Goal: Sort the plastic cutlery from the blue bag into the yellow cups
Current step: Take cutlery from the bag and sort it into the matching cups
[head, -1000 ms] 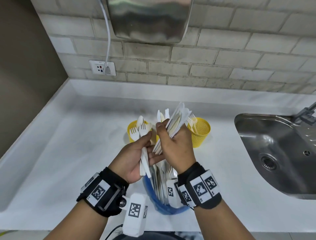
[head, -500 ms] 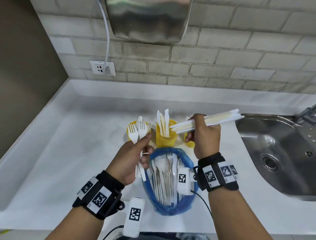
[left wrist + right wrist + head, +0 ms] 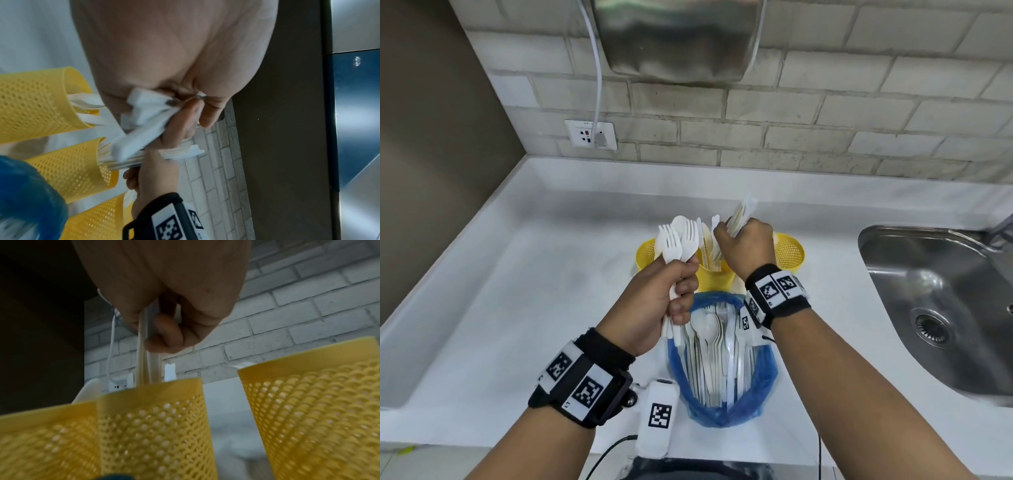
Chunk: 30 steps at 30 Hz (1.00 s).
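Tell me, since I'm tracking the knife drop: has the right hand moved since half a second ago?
Yes. The right hand swung left, away from the sink, and now holds its knives upright over the middle cup.

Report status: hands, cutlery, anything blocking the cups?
Left hand grips forks and a spoon. Right hand holds a knife bundle over the middle cup. Blue bag holds more cutlery. Nothing blocking.

A kitchen or pantry corner: white countertop [image 3: 517,274], steel sink [image 3: 935,308], brick-tiled wall [image 3: 825,120], wall socket [image 3: 590,134].
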Tool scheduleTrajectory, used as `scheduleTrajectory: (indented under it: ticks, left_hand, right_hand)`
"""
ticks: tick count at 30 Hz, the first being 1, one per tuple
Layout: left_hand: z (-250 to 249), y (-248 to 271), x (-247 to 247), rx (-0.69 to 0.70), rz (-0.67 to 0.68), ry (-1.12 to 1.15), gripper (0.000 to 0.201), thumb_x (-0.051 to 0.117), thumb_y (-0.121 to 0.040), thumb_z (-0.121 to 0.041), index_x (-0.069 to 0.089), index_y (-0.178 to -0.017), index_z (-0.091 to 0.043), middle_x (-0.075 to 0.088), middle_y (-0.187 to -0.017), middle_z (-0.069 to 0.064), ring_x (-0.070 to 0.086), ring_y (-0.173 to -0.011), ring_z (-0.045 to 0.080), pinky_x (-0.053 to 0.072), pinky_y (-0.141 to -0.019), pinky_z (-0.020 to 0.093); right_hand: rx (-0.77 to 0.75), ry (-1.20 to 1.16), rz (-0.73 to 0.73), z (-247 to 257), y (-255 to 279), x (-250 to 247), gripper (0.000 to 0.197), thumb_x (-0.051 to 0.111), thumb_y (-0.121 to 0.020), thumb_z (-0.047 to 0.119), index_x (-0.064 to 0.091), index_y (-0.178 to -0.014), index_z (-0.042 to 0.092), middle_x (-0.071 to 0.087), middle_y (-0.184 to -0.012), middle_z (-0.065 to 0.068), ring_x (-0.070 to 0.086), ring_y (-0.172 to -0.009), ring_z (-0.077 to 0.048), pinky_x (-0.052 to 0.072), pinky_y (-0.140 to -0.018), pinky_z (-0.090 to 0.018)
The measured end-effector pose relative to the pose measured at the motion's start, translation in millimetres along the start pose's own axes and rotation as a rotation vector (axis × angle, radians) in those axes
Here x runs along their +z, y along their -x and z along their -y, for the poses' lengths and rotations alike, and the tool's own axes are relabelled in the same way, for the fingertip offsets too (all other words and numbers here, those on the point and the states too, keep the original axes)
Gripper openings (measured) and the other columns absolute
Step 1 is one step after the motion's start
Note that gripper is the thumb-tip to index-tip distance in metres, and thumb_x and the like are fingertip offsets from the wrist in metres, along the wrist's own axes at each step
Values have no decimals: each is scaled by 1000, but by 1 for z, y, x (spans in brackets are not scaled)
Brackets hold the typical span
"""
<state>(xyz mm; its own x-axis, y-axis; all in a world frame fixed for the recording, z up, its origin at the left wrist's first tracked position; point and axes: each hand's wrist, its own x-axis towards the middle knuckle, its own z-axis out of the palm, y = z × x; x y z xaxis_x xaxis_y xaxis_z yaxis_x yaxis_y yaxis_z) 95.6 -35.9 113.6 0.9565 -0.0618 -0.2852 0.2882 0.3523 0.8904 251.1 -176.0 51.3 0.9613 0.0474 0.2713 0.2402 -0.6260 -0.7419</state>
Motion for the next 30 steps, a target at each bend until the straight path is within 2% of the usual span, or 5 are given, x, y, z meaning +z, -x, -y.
scheduleTrajectory:
  ticks: [8,12,16,23,30]
  left_hand:
    - [7,8,-9,72,3,-61,28,53,-86,-19,64,-111,-12,38,-70,-1,30,-52,13,28,-50,26]
    - [9,11,-10,97,8,-79,20,49,-101,-13,65,-112,-12,39,-70,-2,31,-51,11,29,-48,25]
    - [7,13,-11,106,20,-79,21,51,-96,-18,65,-111,-13,39,-69,-3,30,-50,10,27,-47,25]
    - [8,14,-10,115,6,-122,26,52,-95,-17,64,-117,-10,40,-70,-3,31,-51,11,30,-48,25]
    - [11,18,-11,151,-12,-216,40,46,-87,-17,64,-123,-18,44,-73,-6,32,-56,14,29,-53,29]
  right_hand:
    - [49,282,171,-3,2,19,41,57,-91,49,56,-67,15,62,-73,-11,62,-71,-36,50,-65,-34]
    - [55,414,179,1,7,21,43,54,-93,52,66,-81,12,55,-82,-11,59,-83,-34,48,-80,-39]
    - [-29,552,139,0,12,25,48,47,-91,57,68,-92,14,71,-87,-9,61,-96,-33,39,-92,-45]
    - [-40,332,39,4,17,12,59,62,-85,63,57,-123,19,64,-120,-3,57,-115,-30,37,-97,-47]
    - [-67,-283,-123,44,53,-28,27,58,-87,44,64,-95,19,61,-94,1,57,-83,-14,45,-76,-32]
